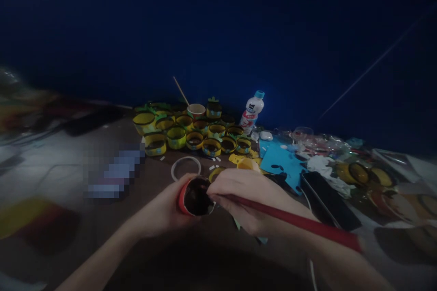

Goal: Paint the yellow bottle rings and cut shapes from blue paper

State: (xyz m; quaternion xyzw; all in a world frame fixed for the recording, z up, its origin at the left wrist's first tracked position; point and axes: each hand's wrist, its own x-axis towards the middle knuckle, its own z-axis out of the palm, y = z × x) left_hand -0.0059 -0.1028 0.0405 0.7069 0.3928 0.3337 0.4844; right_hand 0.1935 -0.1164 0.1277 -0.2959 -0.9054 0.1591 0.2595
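My left hand [162, 207] is wrapped around a small red cup [183, 198]. The cup's dark mouth tilts up toward me; what is inside is too dark to make out. In my right hand [252, 195] is a long red stick [300, 220], pinched between thumb and fingers near its thin end. Its thicker end slants back over my right forearm. The fingertips are at the cup's right rim, and the stick's tip is hidden there. Just beyond the cup lies a roll of clear tape [186, 158].
Rows of yellow rings with green tops [194, 140] stand behind, around a cup [197, 110] holding a thin stick. Also there are a bottle [251, 111], blue sheets [282, 163], crumpled tissue [329, 175], a black phone [329, 200] with a white cable, and clear plastic [317, 143] at right.
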